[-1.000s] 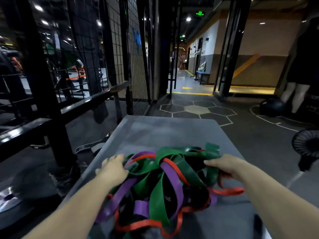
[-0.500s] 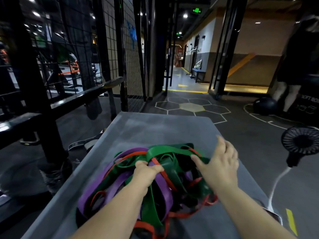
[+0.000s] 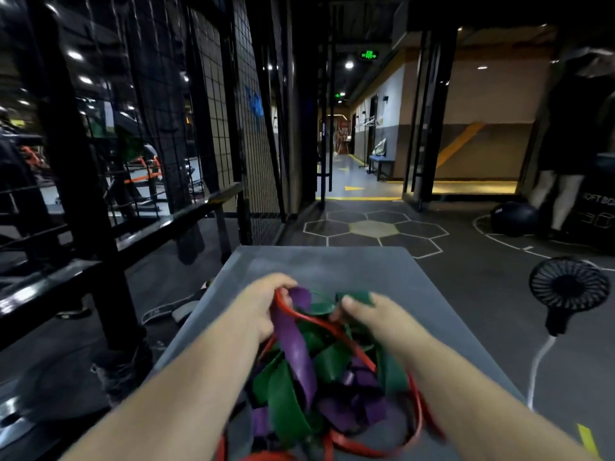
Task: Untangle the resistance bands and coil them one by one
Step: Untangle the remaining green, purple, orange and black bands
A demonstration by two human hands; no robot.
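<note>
Resistance bands point(image 3: 319, 377) are sitting as one knotted pile on the near half of the grey surface point(image 3: 332, 261). Nothing is separated or coiled yet. The pile is mixing wide purple, wide green and thin red loops.

Left hand point(image 3: 263, 307) is curling round the top of a purple band point(image 3: 294, 347) and holding that end raised above the pile. A thin red band point(image 3: 316, 319) is running through or right beside the same grip; blur is hiding which. Right hand point(image 3: 369, 316) is pinching a green band point(image 3: 352, 297) at the far top of the pile, thumb on top, fingers wrapped under. The hands are sitting close together, with red bridging between them.

Risks, my read:
- Pulling purple and green apart while red is crossing both is likely tightening the knot, not opening it.
- If red is caught in the left grip, it's going to drag along and stretch.
- Rubber under load can snap back at the hands if either grip is slipping.
- Lower loops are lying at the near edge of the surface, so a hard tug could sweep them off onto the floor.

Small black fan point(image 3: 569, 287) with white cable point(image 3: 535, 371) is sitting off to the right, well apart, so it isn't looking like a concern.
</note>
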